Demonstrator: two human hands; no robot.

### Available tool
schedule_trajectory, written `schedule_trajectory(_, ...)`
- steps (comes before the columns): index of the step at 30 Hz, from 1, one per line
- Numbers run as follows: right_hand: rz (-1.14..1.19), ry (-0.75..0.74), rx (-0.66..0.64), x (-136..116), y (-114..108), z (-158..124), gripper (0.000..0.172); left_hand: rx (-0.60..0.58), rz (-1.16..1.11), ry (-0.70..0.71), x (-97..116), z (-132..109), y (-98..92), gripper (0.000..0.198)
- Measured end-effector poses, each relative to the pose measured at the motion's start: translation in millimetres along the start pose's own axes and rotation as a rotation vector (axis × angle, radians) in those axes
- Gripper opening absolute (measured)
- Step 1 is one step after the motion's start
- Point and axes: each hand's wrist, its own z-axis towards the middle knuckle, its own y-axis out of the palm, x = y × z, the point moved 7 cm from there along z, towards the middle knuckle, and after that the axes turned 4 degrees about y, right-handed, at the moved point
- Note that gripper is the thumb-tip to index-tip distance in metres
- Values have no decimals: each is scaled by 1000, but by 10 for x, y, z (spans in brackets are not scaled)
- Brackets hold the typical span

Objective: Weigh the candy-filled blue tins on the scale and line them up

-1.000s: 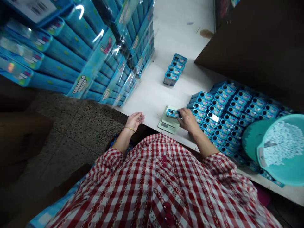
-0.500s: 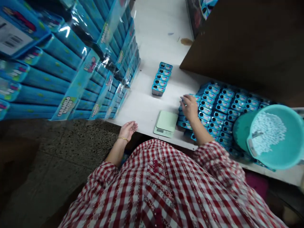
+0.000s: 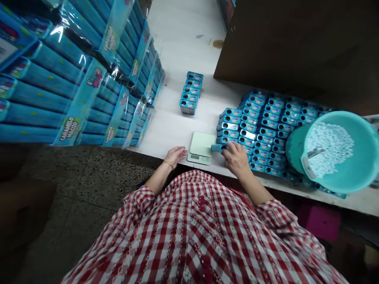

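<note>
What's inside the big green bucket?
The bucket holds a heap of small white pieces with a metal utensil lying on them; the bottom beneath them is hidden.

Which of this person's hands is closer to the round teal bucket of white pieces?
The right hand is nearer: it holds a small blue tin, left of the round teal bucket. The left hand lies farther off, beyond the pale green digital scale.

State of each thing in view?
right hand, gripping the blue tin
blue tin, held at the edge of the digital scale
digital scale, display unreadable
left hand, open, beside the scale
packed blue tins, tight rows
line of blue tins, five in file
teal bucket, full of white pieces
cartons, stacked, shrink-wrapped
</note>
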Motion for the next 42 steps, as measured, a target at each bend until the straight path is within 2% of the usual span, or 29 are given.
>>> schedule_trajectory(2, 22, -71, -42, -224, -30, 116, 25, 14, -7, -14, -35, -24, -14, 16)
schedule_trajectory(5, 70, -153, -139, -537, 123, 339, 28, 1, -28, -9, -49, -60, -14, 16)
schedule_trajectory(7, 110, -167, -165, -623, 227, 447, 27, -4, -35, 4, -34, -82, -24, 16)
schedule_trajectory(9, 161, -122, -137, -544, 252, 481, 24, 15, -39, 12, -12, -98, -66, 16)
schedule_trajectory(14, 268, 119, 44, 79, 71, 268, 33, 84, -65, 24, 43, -86, -232, 14)
schedule_trajectory(17, 264, 164, 67, 273, 32, 141, 36, 105, -71, 22, 65, -47, -294, 13)
schedule_trajectory(25, 279, 138, 16, 109, 156, 184, 43, 92, -73, 47, 146, 8, -269, 16)
schedule_trajectory(36, 284, 51, -64, -107, 295, 292, 47, 116, -74, 40, 123, 9, -333, 18)
schedule_trajectory(39, 260, 27, -53, -181, 252, 325, 46, 122, -79, 36, 132, -7, -349, 15)
schedule_trajectory(41, 255, 35, 11, -47, 112, 278, 45, 128, -82, 34, 140, -16, -373, 14)
schedule_trajectory(42, 240, 81, 77, 134, 3, 210, 44, 131, -83, 34, 145, -18, -389, 14)
